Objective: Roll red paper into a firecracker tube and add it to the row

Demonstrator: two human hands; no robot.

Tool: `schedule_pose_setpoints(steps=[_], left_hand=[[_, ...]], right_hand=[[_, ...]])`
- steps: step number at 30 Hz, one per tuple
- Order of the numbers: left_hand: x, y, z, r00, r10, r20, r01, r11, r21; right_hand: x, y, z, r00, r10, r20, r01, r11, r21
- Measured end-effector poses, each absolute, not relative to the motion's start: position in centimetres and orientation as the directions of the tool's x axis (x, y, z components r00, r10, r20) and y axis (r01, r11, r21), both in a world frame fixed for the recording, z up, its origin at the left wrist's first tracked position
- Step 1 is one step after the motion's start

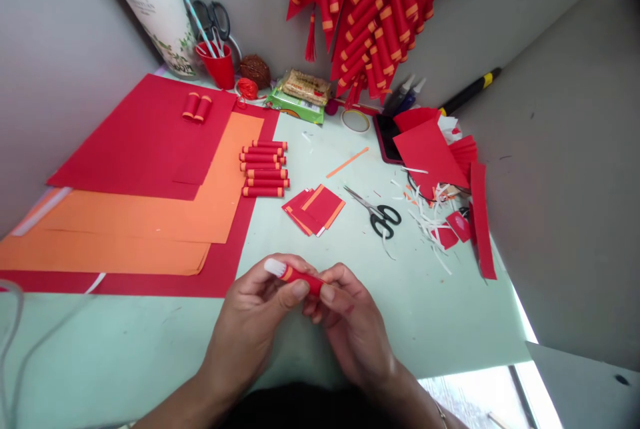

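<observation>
My left hand is closed around a small red paper roll with an orange band near its end. A white rod-like end sticks out of the roll on the left; what it belongs to is hidden inside. The fingers and thumb of my right hand pinch the roll's right end, covering part of it. Beyond my hands lies a small pile of red paper pieces with orange strips. Black-handled scissors rest to its right. Several finished red rolls with orange ends lie in a column.
Large red sheets and orange sheets cover the left side, with two rolls on top. Paper scraps, a phone and a tape roll lie to the right. Behind stand a red cup and a white tumbler.
</observation>
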State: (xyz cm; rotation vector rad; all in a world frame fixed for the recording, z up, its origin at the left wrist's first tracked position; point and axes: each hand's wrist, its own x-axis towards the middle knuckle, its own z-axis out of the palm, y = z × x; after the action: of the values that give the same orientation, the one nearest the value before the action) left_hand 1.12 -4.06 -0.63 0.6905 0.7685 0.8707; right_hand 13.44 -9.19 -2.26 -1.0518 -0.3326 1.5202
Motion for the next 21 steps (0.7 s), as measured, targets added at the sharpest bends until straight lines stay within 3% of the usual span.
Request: schedule_pose_setpoints(steps=[2, 4, 6, 8, 15, 21], left_hand=[[1.3, -3.9, -0.6, 0.414, 0.853, -0.319, -0.440, 0.494, 0.750], [1.3, -3.8, -0.6, 0.390, 0.842, -0.373, -0.494, 0.533, 0.686], [1.3, -3.6, -0.5, 0.370, 0.808, -0.458, -0.537, 0.589, 0.604], [1.2, -3.4, -0.4, 0.378, 0.757, -0.533, -0.555, 0.646, 0.523], [1.0, -2.8, -0.1, 0.474, 0.678, -0.562, -0.610, 0.713, 0.346], [1.3, -3.0, 0.3, 0.561, 0.669, -0.487, -0.593, 0.736, 0.327]], right_hand=[[13.2, -9.5, -2.4, 0.242, 0.910, -0.336, -0.495, -0.182, -0.850], [12.8, -9.7, -2.5, 0.394, 0.907, -0.149, -0.246, -0.053, -0.968], [12.6, -9.8, -2.3, 0.437, 0.898, 0.053, -0.024, 0.071, -0.997], [12.5, -9.7, -1.9, 0.386, 0.907, 0.170, 0.069, 0.155, -0.985], [11.6, -8.8, -1.1, 0.384, 0.913, 0.138, -0.027, 0.161, -0.987], [11.5, -9.2, -1.0, 0.398, 0.893, 0.212, 0.160, 0.159, -0.974]])
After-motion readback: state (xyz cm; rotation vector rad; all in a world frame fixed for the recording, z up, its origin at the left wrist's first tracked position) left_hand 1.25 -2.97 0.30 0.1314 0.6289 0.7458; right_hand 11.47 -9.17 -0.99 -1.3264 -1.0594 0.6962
